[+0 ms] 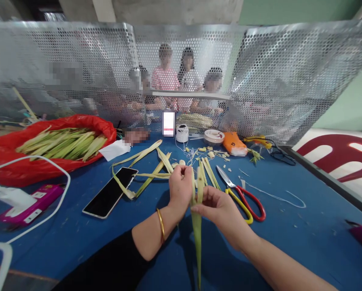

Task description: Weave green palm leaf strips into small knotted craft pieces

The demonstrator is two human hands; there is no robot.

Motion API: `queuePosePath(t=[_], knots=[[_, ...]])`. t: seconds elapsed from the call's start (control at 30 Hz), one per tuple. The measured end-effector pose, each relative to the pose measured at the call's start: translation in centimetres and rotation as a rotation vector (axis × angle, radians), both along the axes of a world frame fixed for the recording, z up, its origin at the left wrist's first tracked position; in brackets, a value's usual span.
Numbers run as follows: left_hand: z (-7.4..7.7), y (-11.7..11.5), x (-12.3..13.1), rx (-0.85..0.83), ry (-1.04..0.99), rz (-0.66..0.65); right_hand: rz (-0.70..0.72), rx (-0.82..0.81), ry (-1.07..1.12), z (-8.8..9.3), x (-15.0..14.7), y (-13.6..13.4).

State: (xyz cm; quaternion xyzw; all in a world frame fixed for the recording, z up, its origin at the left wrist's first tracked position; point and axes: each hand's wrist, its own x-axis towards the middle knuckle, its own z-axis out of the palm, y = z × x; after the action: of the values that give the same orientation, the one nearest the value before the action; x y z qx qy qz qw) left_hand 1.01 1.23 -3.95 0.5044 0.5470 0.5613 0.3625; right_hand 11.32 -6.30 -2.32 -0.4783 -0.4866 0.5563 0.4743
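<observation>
Between my two hands hangs a pale green corn husk (196,230), its pointed end toward me. My left hand (181,184), with a gold bangle at the wrist, is closed in a pinch at the husk's upper left edge. My right hand (215,204) grips the same husk lower down on the right, thumb in front. The upper part of the husk looks split into strips. Cut husk strips (209,173) lie just beyond my right hand. Scissors (243,196) with red and yellow handles rest to its right. More loose husks (152,178) are scattered left of my left hand.
A red plastic bag (108,125) full of husks stands at the left. Nearby lie a phone (111,192) and a purple power strip (47,198) with a white cable. String (182,133), tape (214,136) and an orange packet (233,142) sit before a perforated metal screen (187,36).
</observation>
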Motion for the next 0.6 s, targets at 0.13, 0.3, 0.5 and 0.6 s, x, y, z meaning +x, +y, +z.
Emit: queuePosePath(t=[0.13,0.3,0.5,0.6], knots=[[-0.1,0.2,-0.2,0.043,0.024,0.016,0.014,0.013,-0.021,0.2,0.0,-0.2],[-0.5,0.8,-0.4,0.052,-0.005,0.023,-0.022,0.072,-0.053,0.4,0.1,-0.3],[-0.5,1.4,-0.7,0.038,0.017,0.089,0.06,-0.015,-0.002,0.2,0.0,-0.3],[-0.7,1.8,-0.8,0.034,0.001,0.107,0.055,0.033,-0.015,0.4,0.1,-0.4]])
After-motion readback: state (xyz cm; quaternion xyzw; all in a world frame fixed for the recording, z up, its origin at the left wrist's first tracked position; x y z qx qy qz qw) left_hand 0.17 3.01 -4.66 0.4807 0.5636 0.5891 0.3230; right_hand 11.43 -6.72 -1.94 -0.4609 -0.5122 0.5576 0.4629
